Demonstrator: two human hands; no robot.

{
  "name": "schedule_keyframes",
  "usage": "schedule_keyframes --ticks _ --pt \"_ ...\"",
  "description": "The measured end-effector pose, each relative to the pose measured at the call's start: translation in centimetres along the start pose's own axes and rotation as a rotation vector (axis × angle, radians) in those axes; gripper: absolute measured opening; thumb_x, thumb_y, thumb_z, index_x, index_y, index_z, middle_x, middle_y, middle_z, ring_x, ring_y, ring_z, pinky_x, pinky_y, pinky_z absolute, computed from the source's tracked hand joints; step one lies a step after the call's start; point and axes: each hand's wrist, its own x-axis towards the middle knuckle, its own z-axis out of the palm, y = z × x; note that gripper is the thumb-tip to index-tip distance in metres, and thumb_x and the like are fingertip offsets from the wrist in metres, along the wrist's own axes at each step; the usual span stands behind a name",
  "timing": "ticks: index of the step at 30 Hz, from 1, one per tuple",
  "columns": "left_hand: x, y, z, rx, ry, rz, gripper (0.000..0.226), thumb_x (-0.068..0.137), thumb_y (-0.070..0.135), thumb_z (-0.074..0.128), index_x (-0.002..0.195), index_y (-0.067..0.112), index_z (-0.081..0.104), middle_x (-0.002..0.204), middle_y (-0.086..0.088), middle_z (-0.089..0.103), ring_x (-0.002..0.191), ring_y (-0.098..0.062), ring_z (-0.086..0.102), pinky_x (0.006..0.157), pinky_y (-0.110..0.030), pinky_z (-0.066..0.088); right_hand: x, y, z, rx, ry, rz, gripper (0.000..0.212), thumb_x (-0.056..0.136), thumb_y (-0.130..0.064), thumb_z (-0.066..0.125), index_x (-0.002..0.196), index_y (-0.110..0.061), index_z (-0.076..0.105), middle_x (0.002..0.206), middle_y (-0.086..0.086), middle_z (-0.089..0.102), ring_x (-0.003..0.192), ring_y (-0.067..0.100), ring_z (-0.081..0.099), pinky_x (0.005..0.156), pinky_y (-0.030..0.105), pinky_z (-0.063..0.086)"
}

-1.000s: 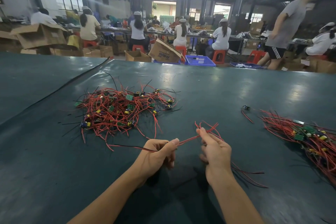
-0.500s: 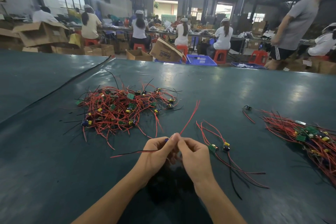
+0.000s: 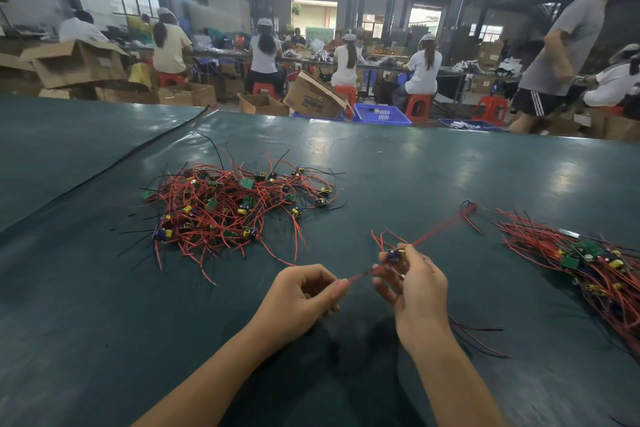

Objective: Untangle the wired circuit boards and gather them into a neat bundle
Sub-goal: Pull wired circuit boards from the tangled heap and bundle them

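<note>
Red thin wire [image 3: 362, 274] pinched taut by left hand [image 3: 298, 302]; right hand [image 3: 419, 298] pinches small blue-yellow circuit board [image 3: 397, 255]. Tangled wiry pile [image 3: 228, 208] far left on glossy dk-green desk [image 3: 415, 177].

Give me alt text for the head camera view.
The left hand pinches a red wire while the right hand holds its small circuit board, over a green table. A tangled pile lies to the left, a neater bundle to the right.

I see a blue crate [image 3: 382, 114] beyond the green table [image 3: 415, 166]. A tipped cardboard box [image 3: 313, 99] sits just left of it, a red stool [image 3: 418, 107] just right.
</note>
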Motion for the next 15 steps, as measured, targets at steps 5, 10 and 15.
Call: schedule_keyframes --ticks 5,10,15 --pt "0.0 -0.4 -0.3 0.252 0.165 0.050 0.019 0.089 0.026 0.069 0.073 0.015 0.069 0.064 0.005 0.067 0.059 -0.003 0.059 0.060 -0.021 0.046 0.9 -0.5 -1.4 -0.396 0.035 -0.312 0.034 0.103 -0.031 0.047 0.079 -0.013 0.063 0.048 -0.008 0.057 0.039 0.006 0.048 0.041 0.023 0.042" --pt "0.2 -1.5 -1.3 0.866 0.245 0.044 0.025 0.090 0.042 0.058 0.112 0.032 0.065 0.136 0.011 0.049 0.124 -0.011 0.042 0.101 -0.030 0.031 0.6 0.3 -2.7 -1.177 0.075 -0.564 0.034 0.097 -0.049 0.049 0.082 -0.022 0.064 0.067 -0.012 0.060 0.070 0.023 0.055 0.060 0.032 0.037" --pt "0.4 -2.6 -1.7 1.068 0.154 -0.111 0.050 0.094 0.057 0.037 0.141 0.040 0.040 0.160 0.001 0.021 0.144 -0.016 0.019 0.112 -0.035 0.016 0.5 0.4 -2.7 -1.419 0.118 -0.540 0.029 0.097 -0.050 0.050 0.109 -0.028 0.062 0.099 -0.009 0.066 0.085 0.022 0.059 0.067 0.030 0.035"
